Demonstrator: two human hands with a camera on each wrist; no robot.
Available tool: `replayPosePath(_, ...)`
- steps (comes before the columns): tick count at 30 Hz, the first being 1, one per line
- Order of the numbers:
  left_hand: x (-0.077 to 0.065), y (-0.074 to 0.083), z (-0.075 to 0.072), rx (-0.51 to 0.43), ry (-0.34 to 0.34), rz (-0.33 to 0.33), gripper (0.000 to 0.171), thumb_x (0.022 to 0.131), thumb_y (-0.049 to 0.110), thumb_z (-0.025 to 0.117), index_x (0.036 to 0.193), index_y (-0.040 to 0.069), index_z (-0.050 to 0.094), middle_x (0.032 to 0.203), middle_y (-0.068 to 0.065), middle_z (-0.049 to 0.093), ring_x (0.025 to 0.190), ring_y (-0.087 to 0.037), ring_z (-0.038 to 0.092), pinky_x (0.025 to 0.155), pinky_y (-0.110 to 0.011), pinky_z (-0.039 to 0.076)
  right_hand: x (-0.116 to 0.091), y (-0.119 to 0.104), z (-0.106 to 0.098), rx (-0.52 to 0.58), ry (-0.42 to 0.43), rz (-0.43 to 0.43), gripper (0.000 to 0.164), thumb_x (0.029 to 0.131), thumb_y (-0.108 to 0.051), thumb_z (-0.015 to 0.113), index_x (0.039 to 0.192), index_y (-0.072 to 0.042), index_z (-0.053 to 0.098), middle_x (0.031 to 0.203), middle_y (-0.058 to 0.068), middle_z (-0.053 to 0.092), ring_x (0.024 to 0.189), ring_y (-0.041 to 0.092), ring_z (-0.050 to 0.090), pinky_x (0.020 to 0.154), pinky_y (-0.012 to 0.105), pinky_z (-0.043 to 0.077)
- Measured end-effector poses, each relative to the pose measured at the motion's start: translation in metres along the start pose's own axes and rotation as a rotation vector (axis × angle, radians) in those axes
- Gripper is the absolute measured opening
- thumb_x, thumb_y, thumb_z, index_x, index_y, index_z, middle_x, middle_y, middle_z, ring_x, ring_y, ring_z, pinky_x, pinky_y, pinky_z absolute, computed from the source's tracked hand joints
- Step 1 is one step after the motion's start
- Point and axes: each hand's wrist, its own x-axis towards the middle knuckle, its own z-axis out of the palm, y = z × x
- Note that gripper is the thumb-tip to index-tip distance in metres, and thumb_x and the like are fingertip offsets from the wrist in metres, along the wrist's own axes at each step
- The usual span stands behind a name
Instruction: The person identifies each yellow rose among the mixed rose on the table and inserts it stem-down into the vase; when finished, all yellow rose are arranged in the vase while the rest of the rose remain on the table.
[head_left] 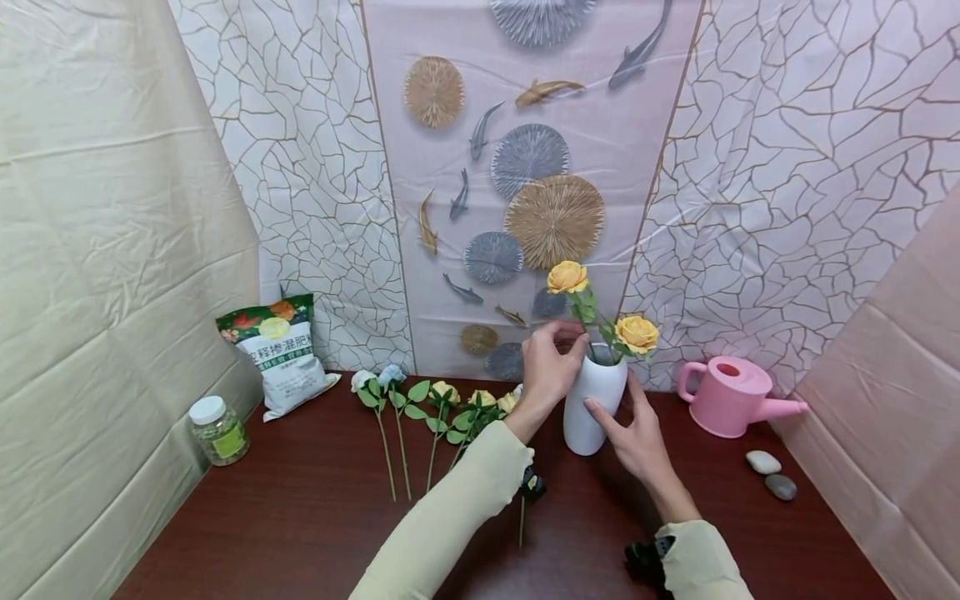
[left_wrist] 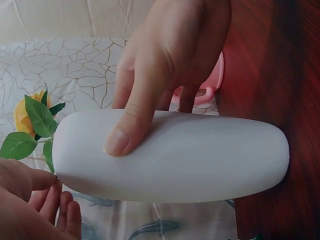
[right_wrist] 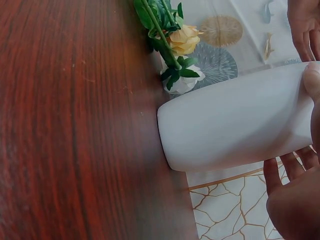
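A white vase point(head_left: 583, 421) stands upright on the dark red-brown table. My right hand point(head_left: 639, 437) grips it from the right, its thumb point(left_wrist: 122, 137) across the front and the other fingers behind. Two yellow roses rise from the mouth: a taller rose point(head_left: 567, 277) on the left and a lower rose point(head_left: 637, 333) leaning right. At the rim, my left hand point(head_left: 550, 365) has its thumb and forefinger brought together around the taller rose's stem; the exact contact is partly hidden. In the right wrist view, the vase's base point(right_wrist: 172, 140) rests on the tabletop.
Left of the vase lie several cut roses, among them a pale blue rose point(head_left: 392, 375) and a yellow rose point(head_left: 444, 392). Farther left are a fertilizer bag point(head_left: 288, 358) and a lidded jar point(head_left: 218, 431). Rightward sit a pink watering can point(head_left: 727, 400) and two pebbles point(head_left: 763, 462).
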Motion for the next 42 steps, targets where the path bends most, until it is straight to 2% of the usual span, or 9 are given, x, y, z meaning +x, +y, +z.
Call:
replayPosePath(4,0.001,0.002,0.005,0.053,-0.015,-0.005,0.011,0.093,0.029,0.073,0.101,0.024,0.079,0.089,0.014,0.076,0.078,0.005,0.066,0.07,-0.014,0.054,-0.003,-0.019,-0.003,0.002,-0.007,0.011,0.081,0.091,-0.023,0.077,0.157,-0.014,0.031,0.139,0.017,0.059,0.118,0.002,0.055,0.092,0.012,0.049)
replayPosePath(8,0.0,0.003,0.008,0.089,-0.021,-0.019,0.01,0.092,0.029,0.074,0.099,0.026,0.08,0.088,0.015,0.076,0.076,0.004,0.065,0.067,-0.013,0.053,-0.006,-0.032,-0.006,-0.025,-0.01,0.018,0.08,0.092,-0.022,0.076,0.157,-0.009,0.031,0.139,0.017,0.059,0.123,0.013,0.056,0.096,0.015,0.048)
replayPosePath(15,-0.003,-0.001,0.004,-0.078,0.0,-0.091,0.014,0.092,0.026,0.075,0.103,0.018,0.073,0.09,0.008,0.075,0.081,-0.002,0.07,0.075,-0.013,0.057,-0.005,-0.035,-0.005,-0.031,-0.014,0.014,0.083,0.091,-0.022,0.076,0.158,-0.007,0.029,0.148,0.018,0.051,0.136,0.028,0.05,0.11,0.044,0.044)
replayPosePath(20,-0.008,-0.009,-0.007,-0.116,-0.022,-0.06,0.017,0.094,0.026,0.073,0.107,0.015,0.075,0.095,0.007,0.076,0.088,-0.005,0.072,0.077,-0.015,0.058,-0.001,-0.014,-0.002,-0.004,-0.001,0.013,0.085,0.09,-0.026,0.078,0.159,-0.016,0.028,0.15,0.016,0.05,0.137,0.027,0.048,0.113,0.053,0.04)
replayPosePath(27,-0.018,-0.022,-0.042,-0.133,-0.027,-0.023,0.018,0.094,0.027,0.073,0.107,0.015,0.075,0.098,0.007,0.076,0.092,-0.006,0.072,0.082,-0.019,0.059,-0.006,-0.033,-0.004,-0.005,-0.006,0.029,0.083,0.09,-0.021,0.077,0.157,-0.008,0.031,0.149,0.019,0.05,0.136,0.031,0.049,0.112,0.053,0.041)
replayPosePath(31,-0.027,-0.045,-0.072,-0.089,-0.019,0.007,0.016,0.094,0.026,0.074,0.106,0.016,0.074,0.1,0.005,0.076,0.093,-0.008,0.073,0.083,-0.021,0.06,-0.006,-0.035,-0.004,-0.006,-0.008,0.027,0.084,0.09,-0.021,0.077,0.157,-0.006,0.03,0.149,0.022,0.049,0.137,0.033,0.048,0.113,0.053,0.04)
replayPosePath(36,-0.043,-0.08,-0.107,-0.01,-0.045,-0.055,0.016,0.095,0.028,0.072,0.108,0.018,0.073,0.101,0.004,0.075,0.093,-0.011,0.072,0.084,-0.023,0.06,-0.006,-0.033,-0.005,-0.034,-0.004,0.052,0.084,0.091,-0.024,0.077,0.158,-0.01,0.029,0.147,0.018,0.052,0.134,0.026,0.051,0.108,0.033,0.045)
replayPosePath(38,-0.049,-0.091,-0.119,0.021,-0.054,-0.089,0.016,0.095,0.029,0.072,0.107,0.019,0.073,0.1,0.005,0.074,0.092,-0.011,0.072,0.083,-0.024,0.061,-0.006,-0.033,-0.005,-0.045,-0.006,0.057,0.084,0.091,-0.025,0.077,0.159,-0.011,0.028,0.147,0.018,0.053,0.134,0.026,0.052,0.108,0.034,0.046)
replayPosePath(42,-0.059,-0.107,-0.138,0.071,-0.063,-0.128,0.016,0.094,0.027,0.073,0.107,0.016,0.073,0.098,0.005,0.075,0.089,-0.01,0.071,0.08,-0.025,0.061,-0.006,-0.033,-0.005,-0.042,-0.013,0.056,0.085,0.092,-0.026,0.076,0.159,-0.009,0.027,0.148,0.02,0.051,0.135,0.028,0.05,0.111,0.049,0.042)
